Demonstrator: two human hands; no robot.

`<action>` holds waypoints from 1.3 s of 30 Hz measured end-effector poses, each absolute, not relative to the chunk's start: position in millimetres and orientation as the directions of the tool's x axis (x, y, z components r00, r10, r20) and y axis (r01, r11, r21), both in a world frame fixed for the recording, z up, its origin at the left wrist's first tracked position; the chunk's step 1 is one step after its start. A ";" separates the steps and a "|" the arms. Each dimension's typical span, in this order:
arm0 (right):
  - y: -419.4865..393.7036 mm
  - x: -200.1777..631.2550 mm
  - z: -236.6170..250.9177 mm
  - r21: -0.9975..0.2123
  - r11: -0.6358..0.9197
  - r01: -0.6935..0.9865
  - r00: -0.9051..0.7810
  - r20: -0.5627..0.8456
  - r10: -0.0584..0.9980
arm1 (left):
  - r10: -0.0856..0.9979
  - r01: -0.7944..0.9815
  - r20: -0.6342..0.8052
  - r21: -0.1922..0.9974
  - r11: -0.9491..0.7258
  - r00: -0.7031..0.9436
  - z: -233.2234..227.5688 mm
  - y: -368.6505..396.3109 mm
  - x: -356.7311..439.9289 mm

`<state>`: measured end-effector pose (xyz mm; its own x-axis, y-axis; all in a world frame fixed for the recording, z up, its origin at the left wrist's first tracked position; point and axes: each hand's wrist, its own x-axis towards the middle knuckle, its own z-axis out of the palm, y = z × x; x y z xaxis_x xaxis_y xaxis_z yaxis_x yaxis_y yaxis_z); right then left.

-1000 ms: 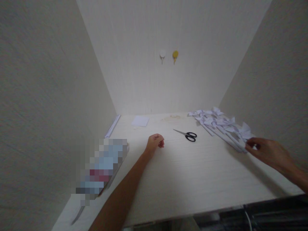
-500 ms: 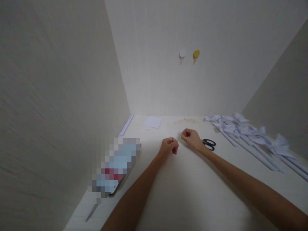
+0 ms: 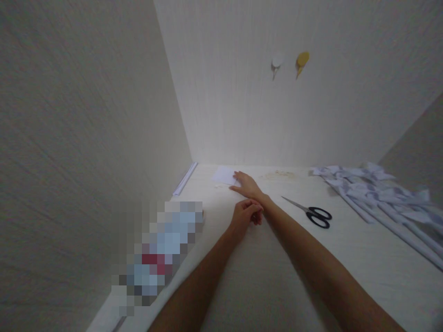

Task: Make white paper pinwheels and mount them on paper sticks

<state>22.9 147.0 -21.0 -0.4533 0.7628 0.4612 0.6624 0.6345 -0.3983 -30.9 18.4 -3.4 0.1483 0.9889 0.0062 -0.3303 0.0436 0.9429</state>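
Observation:
My right hand point(image 3: 246, 184) reaches across to a white paper square point(image 3: 222, 175) lying near the back wall. Its fingers are spread, with the fingertips at the paper's right edge. Below it my left hand point(image 3: 247, 214) is closed, fingers curled in, close against the right wrist. What it holds, if anything, is hidden. Scissors point(image 3: 309, 212) with black handles lie right of my right forearm, blades pointing up and left.
Several rolled white paper sticks with folded bow-like paper pieces point(image 3: 367, 189) lie at the right. A white paper roll point(image 3: 185, 179) rests by the left wall, behind a blurred-out object point(image 3: 169, 240). Two hooks, white point(image 3: 277, 61) and yellow point(image 3: 302, 60), hang on the back wall.
My right hand has moved left from beside the scissors to the paper square and opened. The scissors now show fully. My left hand stays closed, and the view has shifted slightly.

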 end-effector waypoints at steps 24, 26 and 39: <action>146.7 20.6 -14.6 -0.270 0.556 0.786 -0.461 0.345 0.818 | 0.991 -0.314 -0.029 0.947 0.069 0.130 -3.0 21.2 -29.7; 146.9 20.4 -13.9 -0.232 0.560 0.795 -0.471 0.344 0.812 | 0.991 -0.313 -0.035 0.947 0.075 0.132 -2.1 20.7 -29.6; 144.0 13.4 -11.9 -0.081 0.532 0.843 -0.494 0.277 0.824 | 0.989 -0.321 -0.029 0.944 0.075 0.146 -4.7 21.8 -29.2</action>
